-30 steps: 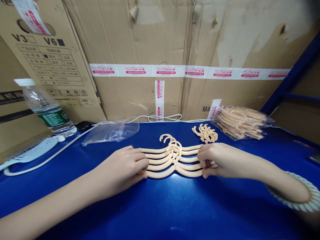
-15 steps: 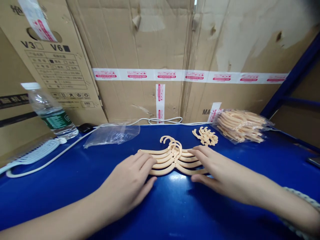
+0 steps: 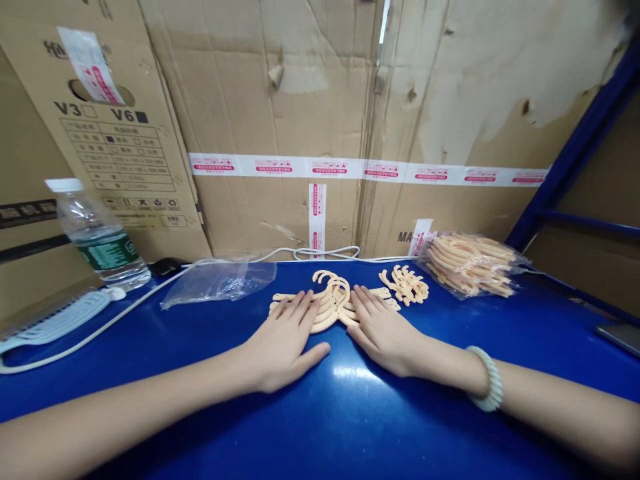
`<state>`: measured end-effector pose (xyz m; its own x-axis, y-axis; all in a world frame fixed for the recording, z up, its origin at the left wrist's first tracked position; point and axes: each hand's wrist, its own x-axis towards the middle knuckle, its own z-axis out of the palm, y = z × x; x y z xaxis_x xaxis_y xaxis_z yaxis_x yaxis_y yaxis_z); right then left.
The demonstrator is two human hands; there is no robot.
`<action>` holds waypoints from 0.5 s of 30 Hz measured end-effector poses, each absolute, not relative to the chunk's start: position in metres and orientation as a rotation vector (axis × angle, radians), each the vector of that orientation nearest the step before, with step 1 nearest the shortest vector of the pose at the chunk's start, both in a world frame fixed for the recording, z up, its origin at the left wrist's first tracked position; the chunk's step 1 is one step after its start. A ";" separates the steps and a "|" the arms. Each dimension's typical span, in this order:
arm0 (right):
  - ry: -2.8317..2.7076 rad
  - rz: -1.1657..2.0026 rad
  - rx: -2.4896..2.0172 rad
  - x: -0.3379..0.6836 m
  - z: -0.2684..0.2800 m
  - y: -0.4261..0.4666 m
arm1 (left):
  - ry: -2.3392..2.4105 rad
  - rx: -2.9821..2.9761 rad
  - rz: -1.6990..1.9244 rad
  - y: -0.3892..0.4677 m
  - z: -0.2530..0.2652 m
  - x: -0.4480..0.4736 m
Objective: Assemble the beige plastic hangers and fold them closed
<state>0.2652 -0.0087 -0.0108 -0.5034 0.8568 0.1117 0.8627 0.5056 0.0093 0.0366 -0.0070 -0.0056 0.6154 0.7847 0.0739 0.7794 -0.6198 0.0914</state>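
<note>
Several beige clothes hangers [image 3: 327,315] lie overlapped on the blue table, their hooks bunched at the middle and pointing away from me. My left hand [image 3: 287,343] rests flat over their left arms, fingers stretched out and thumb apart. Over the right arms lies my right hand [image 3: 383,330], also flat, with its fingers extended. Parts of the hanger arms are hidden under both hands. Just beyond the right hand sits a small heap of loose beige hooks [image 3: 407,285].
A clear bag of beige hanger parts [image 3: 470,262] lies at back right, an empty-looking plastic bag [image 3: 215,283] at back left. Along the left are a water bottle [image 3: 107,247], a pale hairbrush [image 3: 60,317] and a white cable [image 3: 125,313]. Cardboard [image 3: 280,220] walls the back.
Both hands have moved from the hangers' outer edges inward and flattened on top of them. The view has shifted slightly. The hangers look pressed closer together.
</note>
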 end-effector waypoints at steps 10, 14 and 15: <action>-2.576 -0.082 -1.525 0.271 -0.014 0.053 | 1.396 2.725 0.068 0.052 0.000 0.047; -2.558 -0.052 -1.513 0.274 -0.020 0.062 | 1.411 2.721 0.045 0.059 -0.001 0.050; -2.550 -0.046 -1.504 0.274 -0.021 0.063 | 1.412 2.721 0.042 0.059 -0.001 0.050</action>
<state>0.2740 0.0626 -0.0210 -0.4716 0.8652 0.1705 0.8708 0.4874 -0.0650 0.0499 0.0588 -0.0010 0.5761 0.8173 -0.0106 0.8152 -0.5736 0.0802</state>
